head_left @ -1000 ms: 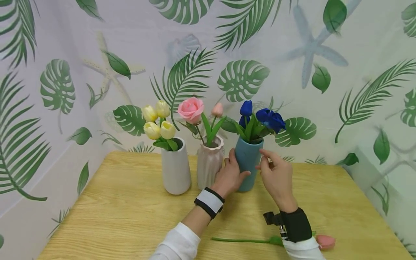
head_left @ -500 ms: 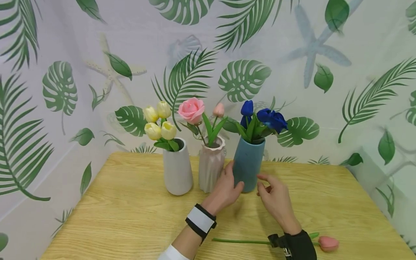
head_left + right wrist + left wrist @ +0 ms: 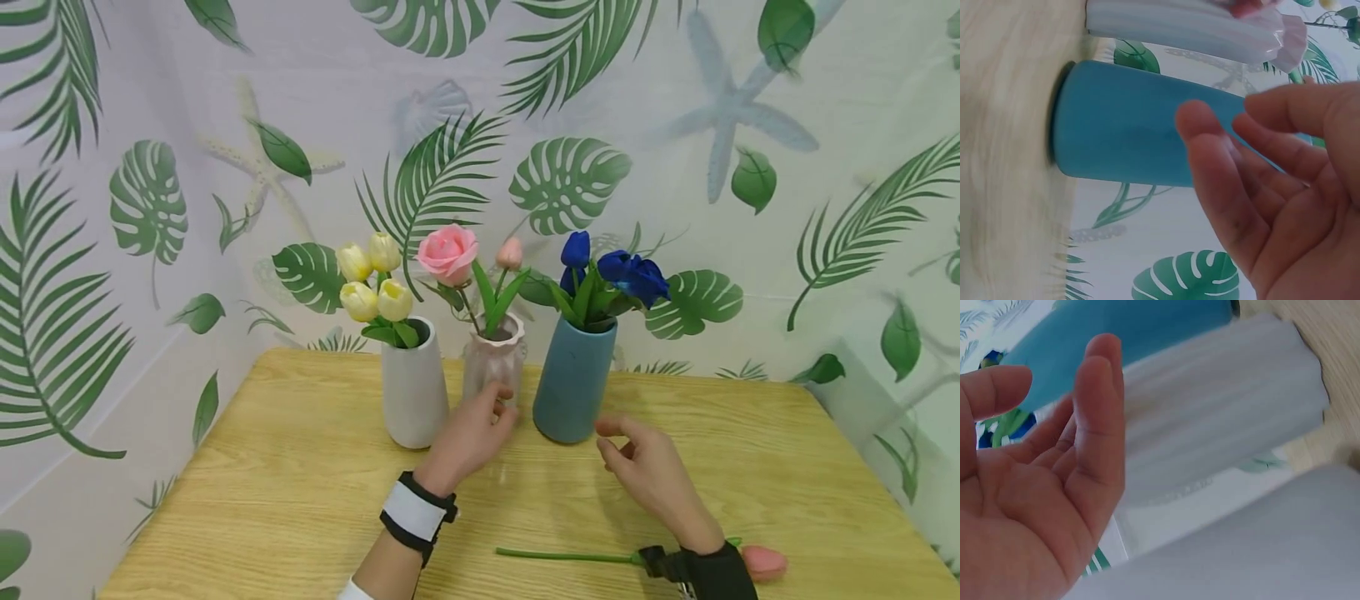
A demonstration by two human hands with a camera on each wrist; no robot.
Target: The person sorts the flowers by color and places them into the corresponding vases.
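Observation:
My left hand (image 3: 472, 437) hovers before the ribbed pale pink vase (image 3: 491, 362), fingers loosely bent and holding nothing; whether it touches the vase I cannot tell. That vase holds a pink rose (image 3: 447, 254) and a light pink tulip (image 3: 509, 252). To its right stands the blue vase (image 3: 573, 379), upright, with dark blue flowers (image 3: 633, 277) in it. Just right of the blue vase's base is my right hand (image 3: 660, 479), its relaxed fingers apart from the vase and gripping nothing. In the right wrist view the blue vase (image 3: 1129, 125) appears behind the fingers.
A white vase (image 3: 414, 392) with several yellow tulips (image 3: 393, 300) stands left of the pink one. Near the front, a pink tulip (image 3: 765, 563) lies on the wooden table (image 3: 262, 483), partly under my right wrist. A leaf-print backdrop (image 3: 465, 75) rises behind.
My left hand has left the blue vase and moved left, in front of the pale pink vase. My right hand has dropped from the blue vase's upper side to near its base.

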